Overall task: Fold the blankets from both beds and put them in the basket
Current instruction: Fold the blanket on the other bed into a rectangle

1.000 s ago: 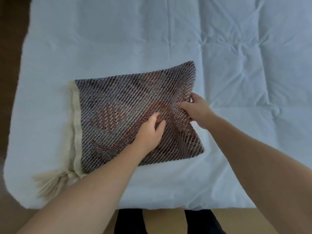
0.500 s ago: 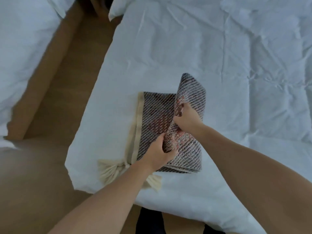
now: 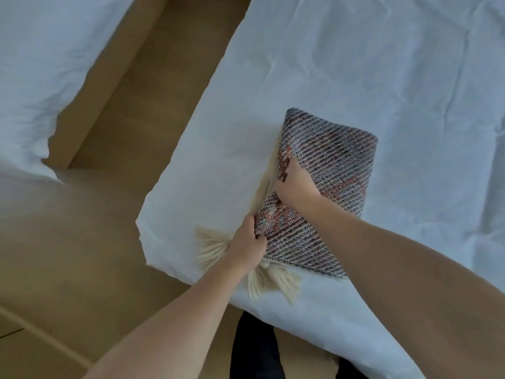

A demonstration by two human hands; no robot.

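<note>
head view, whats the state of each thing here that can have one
blanket: folded into a compact rectangle, on the near bed
tassels: splayed loose at its near corner
left hand: grips the blanket's near corner
right hand: grips its left edge
near bed: cover creased
far bed: cover rumpled

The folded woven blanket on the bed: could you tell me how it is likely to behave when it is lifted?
Probably floppy: the blanket puckers where the left hand and right hand grip it, so unsupported layers may sag open. Its coarse weave likely resists slipping. The loose cream tassels will probably dangle.
</note>
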